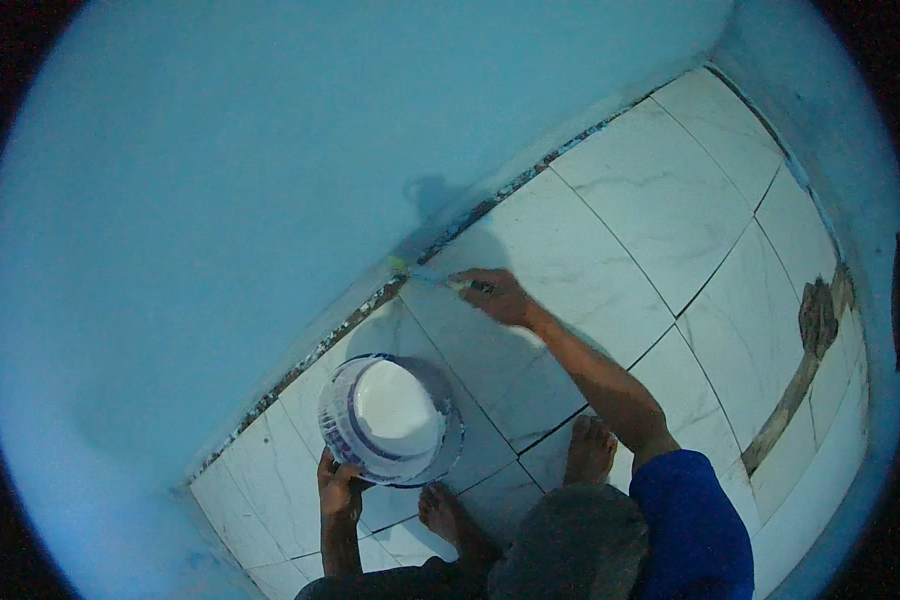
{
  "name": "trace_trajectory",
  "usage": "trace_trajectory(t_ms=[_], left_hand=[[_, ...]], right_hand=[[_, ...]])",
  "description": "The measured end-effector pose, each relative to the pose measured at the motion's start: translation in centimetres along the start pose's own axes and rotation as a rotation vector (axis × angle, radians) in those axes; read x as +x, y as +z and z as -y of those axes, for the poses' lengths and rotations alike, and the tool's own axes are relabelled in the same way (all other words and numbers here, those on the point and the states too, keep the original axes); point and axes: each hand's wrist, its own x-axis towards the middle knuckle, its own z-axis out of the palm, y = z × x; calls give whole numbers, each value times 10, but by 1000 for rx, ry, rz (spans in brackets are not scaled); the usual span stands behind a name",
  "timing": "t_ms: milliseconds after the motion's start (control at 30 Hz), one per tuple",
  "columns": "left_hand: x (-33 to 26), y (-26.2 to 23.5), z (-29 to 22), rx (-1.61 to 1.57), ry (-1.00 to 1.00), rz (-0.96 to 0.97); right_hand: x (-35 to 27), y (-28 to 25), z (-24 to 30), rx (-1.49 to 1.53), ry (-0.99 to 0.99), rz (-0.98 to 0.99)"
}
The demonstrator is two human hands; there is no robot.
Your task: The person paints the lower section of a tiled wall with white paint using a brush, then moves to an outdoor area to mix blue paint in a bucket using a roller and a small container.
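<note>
My right hand (495, 297) is closed round the handle of a paintbrush (432, 277), reaching forward over the floor. The brush's tip touches the foot of the blue wall (220, 180), where it meets the tiles. My left hand (340, 484) grips the near left side of a round plastic bucket (334, 412), which is tilted. White paint (394, 398) shows inside it, and streaks of it coat the bucket's walls. Part of the left hand's fingers is hidden by the bucket.
White marbled floor tiles (625, 170) with dark joints spread around me. A rough dark strip (515, 182) runs along the wall's foot. My bare feet (590, 450) stand close to the bucket. At the right lies a long brown strip with a dark clump (818, 318), its kind unclear.
</note>
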Motion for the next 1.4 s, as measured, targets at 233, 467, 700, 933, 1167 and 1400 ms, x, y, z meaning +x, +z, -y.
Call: trace_trajectory(t_ms=[233, 467, 700, 933, 1167, 1400], left_hand=[[-4, 11, -9, -52, -21, -1], [-13, 18, -16, 48, -5, -23], [-7, 7, 3, 15, 56, 61], [-29, -16, 26, -44, 77, -38], [-29, -47, 38, -79, 47, -23], [-18, -32, 19, -132, 55, 68]], right_hand=[[22, -122, -30, -61, -38, -209], [-12, -188, -30, 57, 102, -588], [25, -60, -47, 101, -10, -931], [4, 136, 13, 183, -31, -725], [-43, 179, 35, 184, 69, -157], [5, 104, 13, 53, -154, -8]])
